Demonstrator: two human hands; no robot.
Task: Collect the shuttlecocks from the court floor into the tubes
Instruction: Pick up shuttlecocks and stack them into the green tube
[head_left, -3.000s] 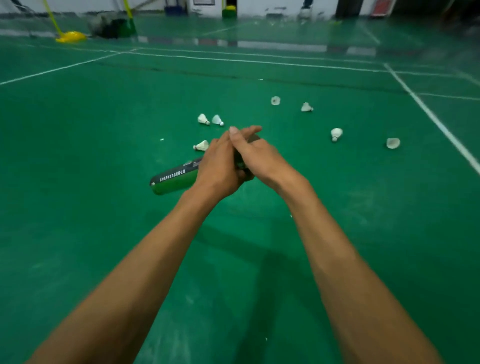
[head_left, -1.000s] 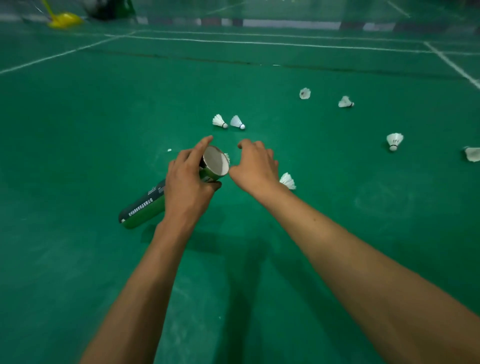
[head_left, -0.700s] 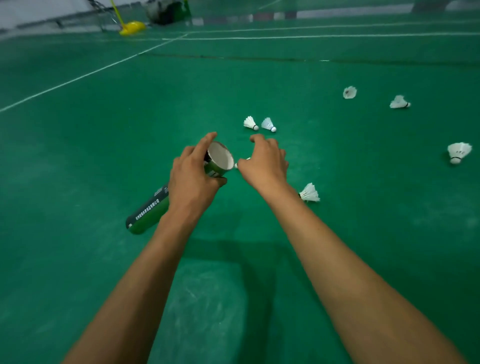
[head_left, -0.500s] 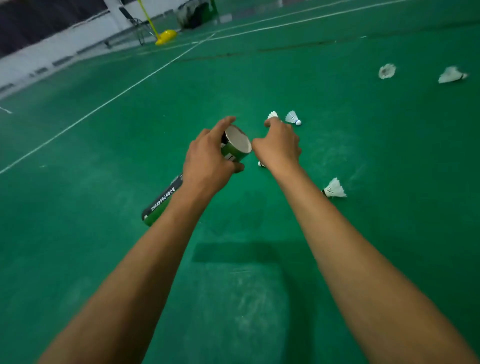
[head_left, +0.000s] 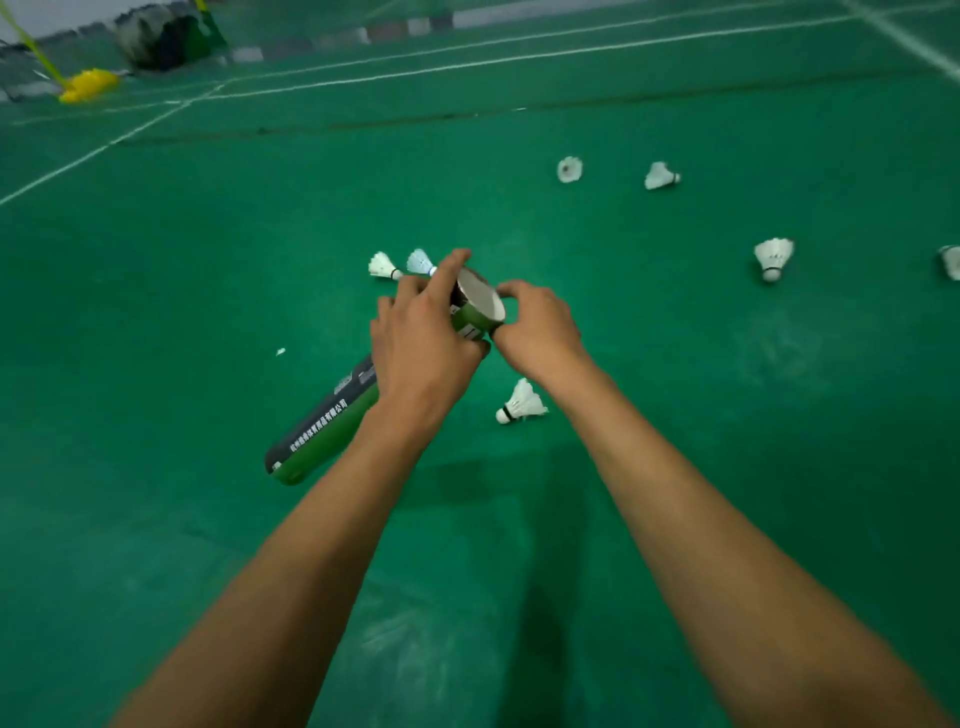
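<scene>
My left hand (head_left: 421, 343) grips a green and black shuttlecock tube (head_left: 322, 431) just below its open mouth, holding it tilted above the court floor. My right hand (head_left: 540, 327) is at the tube's rim with its fingers curled downward; whatever is under them is hidden. One white shuttlecock (head_left: 519, 402) lies on the floor below my right wrist. Two more shuttlecocks (head_left: 384, 266) (head_left: 421, 261) lie just beyond my left hand. Further shuttlecocks (head_left: 569, 169) (head_left: 661, 175) (head_left: 773, 257) are scattered on the right.
Green court floor (head_left: 208, 260) with white lines (head_left: 93, 153) at the left and back. A yellow net-post base (head_left: 88, 85) and a dark bag (head_left: 166, 34) stand at the far left. Another shuttlecock (head_left: 951, 262) sits at the right edge.
The tube's mouth, covered by both hands three seconds ago, is now uncovered. My right hand reached toward the floor beyond the tube and has come back to the rim. The view has shifted.
</scene>
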